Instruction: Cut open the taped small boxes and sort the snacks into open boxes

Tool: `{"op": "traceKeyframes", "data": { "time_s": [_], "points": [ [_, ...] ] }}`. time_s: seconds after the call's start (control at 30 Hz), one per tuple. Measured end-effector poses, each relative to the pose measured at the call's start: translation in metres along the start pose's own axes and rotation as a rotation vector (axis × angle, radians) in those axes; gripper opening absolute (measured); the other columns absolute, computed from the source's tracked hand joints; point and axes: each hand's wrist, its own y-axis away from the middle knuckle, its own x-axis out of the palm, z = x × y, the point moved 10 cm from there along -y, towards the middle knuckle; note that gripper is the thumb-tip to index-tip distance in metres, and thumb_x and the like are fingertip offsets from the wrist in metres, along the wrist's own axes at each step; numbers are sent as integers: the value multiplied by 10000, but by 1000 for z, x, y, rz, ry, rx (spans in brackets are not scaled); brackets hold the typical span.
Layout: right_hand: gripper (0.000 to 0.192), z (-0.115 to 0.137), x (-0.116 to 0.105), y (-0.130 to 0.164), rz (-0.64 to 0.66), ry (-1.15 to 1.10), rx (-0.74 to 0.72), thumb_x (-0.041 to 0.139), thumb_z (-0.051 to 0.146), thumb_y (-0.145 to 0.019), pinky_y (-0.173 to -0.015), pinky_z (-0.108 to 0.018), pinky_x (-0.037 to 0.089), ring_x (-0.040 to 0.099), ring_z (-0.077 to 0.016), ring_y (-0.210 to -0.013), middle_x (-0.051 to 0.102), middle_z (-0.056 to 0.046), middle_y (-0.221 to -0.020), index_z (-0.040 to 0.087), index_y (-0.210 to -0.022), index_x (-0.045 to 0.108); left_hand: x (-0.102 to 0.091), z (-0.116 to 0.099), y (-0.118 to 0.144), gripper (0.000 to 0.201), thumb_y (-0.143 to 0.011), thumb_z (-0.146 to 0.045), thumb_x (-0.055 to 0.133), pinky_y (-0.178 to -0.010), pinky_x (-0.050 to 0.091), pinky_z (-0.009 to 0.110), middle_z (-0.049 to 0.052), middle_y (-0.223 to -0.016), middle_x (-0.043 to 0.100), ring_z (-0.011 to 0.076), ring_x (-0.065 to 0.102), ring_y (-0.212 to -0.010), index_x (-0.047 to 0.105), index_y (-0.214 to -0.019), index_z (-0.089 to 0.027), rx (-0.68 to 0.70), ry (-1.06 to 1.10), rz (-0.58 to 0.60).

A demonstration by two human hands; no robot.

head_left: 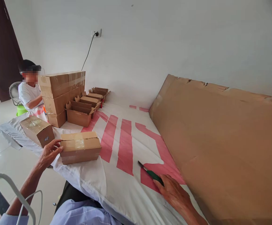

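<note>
My left hand (pixel 48 153) rests its fingers on the left end of a taped cardboard box (pixel 80 147) lying on the white and red sheet (pixel 117 175). My right hand (pixel 173 190) lies flat on the sheet with its fingers on the handle of a green-handled knife (pixel 151 172), whose blade points up and left. A second taped box (pixel 37 129) sits just left of the first one.
A large flat cardboard sheet (pixel 220 137) leans along the right side. A stack of taped boxes (pixel 61 93) and several open boxes (pixel 84 107) stand at the back left. Behind them sits another person (pixel 29 90). A white cable and frame (pixel 21 200) cross the lower left.
</note>
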Motion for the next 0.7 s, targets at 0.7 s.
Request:
{"op": "traceKeyframes", "data": {
  "time_s": [0.7],
  "points": [
    [583,218,-18,-8,187,-835,-166,423,758,-983,-603,-315,481,519,-192,-664,605,-12,-759,225,-1040,652,62,-13,-9,333,-723,-484,787,-726,565,320,75,-1058,725,241,690,-919,796,-932,-223,110,173,71]
  ]
}}
